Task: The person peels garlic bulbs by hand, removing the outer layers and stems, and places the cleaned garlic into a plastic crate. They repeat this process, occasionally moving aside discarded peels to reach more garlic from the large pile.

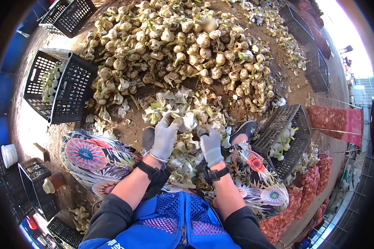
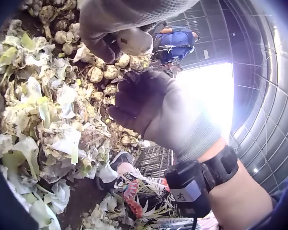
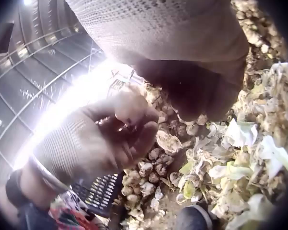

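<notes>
My left hand [image 1: 164,139], in a pale knitted glove with dark palm and fingers, pinches a whitish garlic bulb [image 2: 136,42] between thumb and fingers. The right wrist view shows the same bulb at the left fingertips. My right hand [image 1: 211,145], gloved alike, is a short way to the right. In the left wrist view its fingers are loosely bent, with nothing visible between them. A heap of pale garlic skins and leaves [image 1: 183,155] lies below both hands, between the legs. Beyond them rises a big pile of unpeeled garlic bulbs [image 1: 166,50].
Black plastic crates stand at left [image 1: 75,89] and right [image 1: 301,128], each with some cleaned garlic inside. Red mesh sacks [image 1: 316,180] lie at the right. Shoes [image 1: 247,130] flank the skin heap. A person in blue [image 2: 175,43] is in the background.
</notes>
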`<state>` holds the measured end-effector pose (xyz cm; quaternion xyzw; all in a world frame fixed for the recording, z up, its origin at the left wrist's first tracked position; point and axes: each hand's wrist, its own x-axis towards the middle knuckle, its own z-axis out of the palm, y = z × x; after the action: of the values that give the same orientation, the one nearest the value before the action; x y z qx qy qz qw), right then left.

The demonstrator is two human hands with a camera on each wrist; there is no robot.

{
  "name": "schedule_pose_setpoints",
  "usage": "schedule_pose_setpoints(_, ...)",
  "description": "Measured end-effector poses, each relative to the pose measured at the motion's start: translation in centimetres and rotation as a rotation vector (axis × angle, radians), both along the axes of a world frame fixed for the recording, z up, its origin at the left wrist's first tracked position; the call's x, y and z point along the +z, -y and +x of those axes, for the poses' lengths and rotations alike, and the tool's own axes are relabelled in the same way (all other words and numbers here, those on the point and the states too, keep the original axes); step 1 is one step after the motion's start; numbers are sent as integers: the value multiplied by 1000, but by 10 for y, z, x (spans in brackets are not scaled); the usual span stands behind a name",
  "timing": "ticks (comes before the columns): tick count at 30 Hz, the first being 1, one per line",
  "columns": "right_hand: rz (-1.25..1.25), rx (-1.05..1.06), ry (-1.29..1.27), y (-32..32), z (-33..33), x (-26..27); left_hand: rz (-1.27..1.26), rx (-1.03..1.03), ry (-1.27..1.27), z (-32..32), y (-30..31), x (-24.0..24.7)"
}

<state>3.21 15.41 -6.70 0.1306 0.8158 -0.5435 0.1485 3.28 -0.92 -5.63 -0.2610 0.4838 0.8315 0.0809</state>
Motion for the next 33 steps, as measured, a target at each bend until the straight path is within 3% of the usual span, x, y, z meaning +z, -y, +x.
schedule_pose_setpoints(4,-217,-127,94,6,-4,20,-42,-47,-70,0,-5,-6)
schedule_pose_setpoints(8,-208,-2,127,6,-6,13,-46,-111,-91,1,-2,1)
schedule_pose_setpoints(14,-233,61,-43,-7,7,-13,194,22,61,-3,3,4)
schedule_pose_setpoints(18,-156,0,10,0,3,16,232,35,111,-5,1,9)
schedule_pose_setpoints(20,-4,5,-341,12,2,19,231,35,146,-5,0,8)
schedule_pose_setpoints(21,-4,3,-341,14,0,23,231,33,147,-4,0,5)
schedule_pose_setpoints(23,224,152,-550,18,-5,30,147,-14,71,-1,-1,-4)
schedule_pose_setpoints(25,201,190,-550,15,-6,25,154,-20,81,2,1,-10)
schedule_pose_setpoints(28,126,162,-508,6,-1,6,256,0,120,2,3,-4)
schedule_pose_setpoints(30,386,112,-328,-9,7,-22,347,-15,135,0,4,-3)
schedule_pose_setpoints(31,387,113,-330,-18,9,-33,347,-14,133,-1,5,-1)
schedule_pose_setpoints(33,106,71,111,-36,11,-46,409,-48,126,-1,8,2)
